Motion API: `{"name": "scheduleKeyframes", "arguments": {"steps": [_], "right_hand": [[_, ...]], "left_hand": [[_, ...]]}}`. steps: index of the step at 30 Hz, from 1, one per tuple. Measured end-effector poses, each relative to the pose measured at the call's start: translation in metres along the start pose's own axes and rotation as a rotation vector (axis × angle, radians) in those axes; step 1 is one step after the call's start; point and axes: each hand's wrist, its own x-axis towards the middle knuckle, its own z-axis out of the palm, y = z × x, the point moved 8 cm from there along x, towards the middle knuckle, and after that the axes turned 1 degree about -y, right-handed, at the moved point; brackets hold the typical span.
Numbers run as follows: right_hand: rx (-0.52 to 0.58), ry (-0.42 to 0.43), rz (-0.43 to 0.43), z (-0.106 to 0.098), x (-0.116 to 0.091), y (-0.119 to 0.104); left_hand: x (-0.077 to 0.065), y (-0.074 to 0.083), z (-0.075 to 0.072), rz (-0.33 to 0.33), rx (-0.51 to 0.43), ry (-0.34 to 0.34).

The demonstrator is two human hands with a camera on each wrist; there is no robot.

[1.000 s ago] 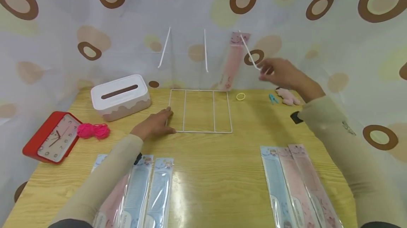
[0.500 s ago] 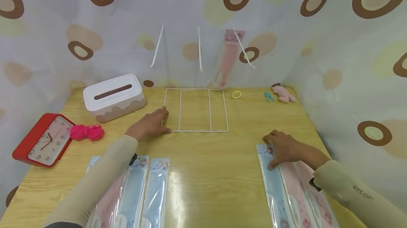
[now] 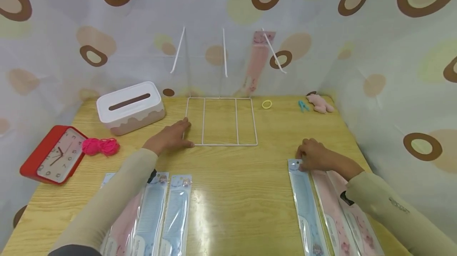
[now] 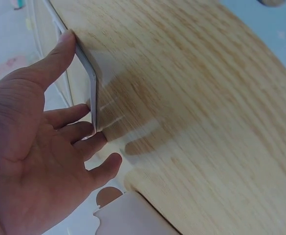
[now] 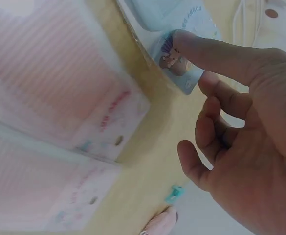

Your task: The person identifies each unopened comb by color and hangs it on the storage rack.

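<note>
1. Right wrist view: my right hand (image 5: pixel 260 122) is narrowed to a pinch, thumb on the printed header of a long, blue comb in a clear plastic packet (image 3: pixel 302 196); the packet lies on the wood-grain table (image 3: pixel 228 204).
2. Just beside it lie two pink combs in clear plastic packets (image 3: pixel 330 204), neither in my grasp.
3. My left hand (image 3: pixel 169 137) is spread wide, touching the near left corner of the white wire rack (image 3: pixel 225 145).
4. On my left, blue and pink packeted combs (image 3: pixel 176 208) also lie flat; my sleeve hides part of that group, so I cannot count them surely.
5. Hung so far: one pink packeted comb (image 3: pixel 258 63), on the rack's right prong (image 3: pixel 274 53). I see none on the middle prong (image 3: pixel 225 53) or left prong (image 3: pixel 177 51).
6. I judge this an early stage: one up, most combs remaining on the table.
</note>
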Motion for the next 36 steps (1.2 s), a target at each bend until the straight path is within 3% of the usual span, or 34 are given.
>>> {"name": "scheduleKeyframes", "arguments": {"steps": [7,11,17,24,30,36], "right_hand": [[0.235,0.002,-0.082,-0.038,0.004,-0.038],[0.328,0.105,-0.176,-0.073,0.004,-0.083],[0.289,0.297,-0.353,-0.122,0.005,-0.153],[0.185,0.534,-0.465,-0.168,0.024,-0.214],[0.192,0.700,-0.463,-0.189,0.040,-0.231],[0.204,0.700,-0.386,-0.191,0.056,-0.233]], "left_hand": [[0.001,0.000,0.000,0.000,-0.006,0.003],[0.001,-0.004,0.002,-0.009,-0.002,0.002],[0.000,-0.002,0.004,-0.004,-0.008,0.009],[0.002,-0.003,0.000,-0.022,-0.010,0.025],[0.001,0.001,-0.002,-0.038,-0.042,0.022],[-0.001,-0.002,-0.002,-0.055,-0.023,0.025]]}}
